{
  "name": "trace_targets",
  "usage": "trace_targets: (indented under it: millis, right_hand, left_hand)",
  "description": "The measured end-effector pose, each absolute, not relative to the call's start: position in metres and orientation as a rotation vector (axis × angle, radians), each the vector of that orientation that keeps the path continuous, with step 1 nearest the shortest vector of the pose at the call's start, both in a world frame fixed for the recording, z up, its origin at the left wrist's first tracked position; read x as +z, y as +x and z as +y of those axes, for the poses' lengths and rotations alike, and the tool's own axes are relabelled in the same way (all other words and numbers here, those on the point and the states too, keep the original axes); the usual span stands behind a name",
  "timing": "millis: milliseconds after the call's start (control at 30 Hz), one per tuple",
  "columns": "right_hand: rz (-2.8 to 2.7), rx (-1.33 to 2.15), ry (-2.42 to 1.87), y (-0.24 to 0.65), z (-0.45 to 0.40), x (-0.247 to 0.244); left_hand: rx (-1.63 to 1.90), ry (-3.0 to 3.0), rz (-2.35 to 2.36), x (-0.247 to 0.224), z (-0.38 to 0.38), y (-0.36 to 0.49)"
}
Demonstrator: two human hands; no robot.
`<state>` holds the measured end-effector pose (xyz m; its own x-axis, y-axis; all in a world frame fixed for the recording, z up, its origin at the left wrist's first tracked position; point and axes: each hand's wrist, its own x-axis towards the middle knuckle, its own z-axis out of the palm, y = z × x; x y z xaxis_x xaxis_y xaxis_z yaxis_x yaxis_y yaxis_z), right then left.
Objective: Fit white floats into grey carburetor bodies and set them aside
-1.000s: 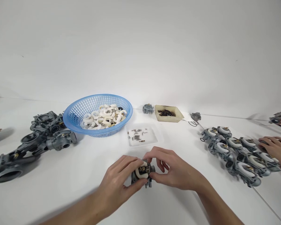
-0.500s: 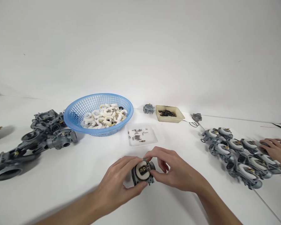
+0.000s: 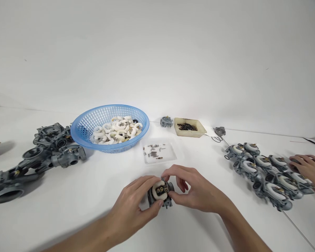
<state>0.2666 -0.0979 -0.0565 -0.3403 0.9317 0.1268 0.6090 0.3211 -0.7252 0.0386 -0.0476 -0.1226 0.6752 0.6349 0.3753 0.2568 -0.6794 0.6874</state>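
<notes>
A grey metal carburetor body [image 3: 167,202] with a white ring-shaped float [image 3: 155,191] on its upper face sits at the lower middle of the white table. My left hand [image 3: 138,199] is wrapped round its left side, with the thumb at the float's lower edge. On the right side, my right hand [image 3: 191,187] has its thumb and forefinger at the body's edge, beside small brass parts in the centre. Whatever small piece may lie between those fingertips is too small to tell. Just beyond stands a clear tray [image 3: 168,154] with small pins and brass pieces.
A blue basket [image 3: 80,127] of white floats stands back left, near stacked carburetors [image 3: 65,157]. Behind are a single carburetor [image 3: 166,121] and a cream box [image 3: 190,133] of dark rings. Several float-fitted carburetors [image 3: 277,192] lie right, beside another person's hand [image 3: 308,169].
My left thumb has shifted slightly up onto the float's lower edge. My right hand has hardly moved, and the carburetor stays in place.
</notes>
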Motion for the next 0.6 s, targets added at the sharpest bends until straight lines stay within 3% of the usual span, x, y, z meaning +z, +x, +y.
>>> trace_targets:
  millis: [600]
  right_hand:
    - [-2.04, 0.848, -1.345, 0.2688, -0.0971, -0.0576]
  left_hand:
    - [0.761, 2.296, 0.672, -0.1206, -0.0469, 0.0366]
